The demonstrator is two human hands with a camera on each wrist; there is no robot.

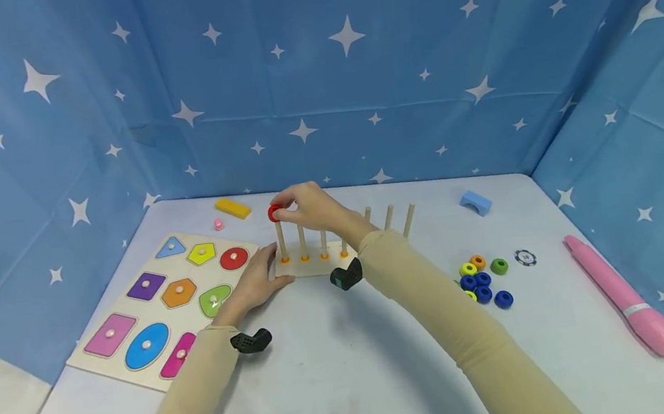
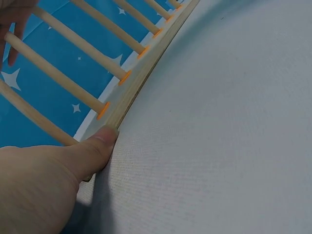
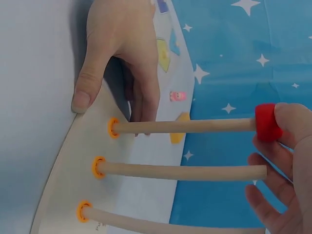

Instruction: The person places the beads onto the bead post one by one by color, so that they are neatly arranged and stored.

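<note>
In my head view, I seem to be near the start: my right hand pinches a red ring at the top of the end peg, at ten o'clock from the middle of the peg board. My left hand grips the board's nine-o'clock end. The loose rings, yellow, orange, green and blue, lie between three and four o'clock, likely all left to do.

In my left wrist view, my thumb presses the board's front edge; the visible pegs carry only orange collars at their feet.

In my right wrist view, the ring sits at the tip, not yet lowered; how far it is threaded I cannot tell.
</note>
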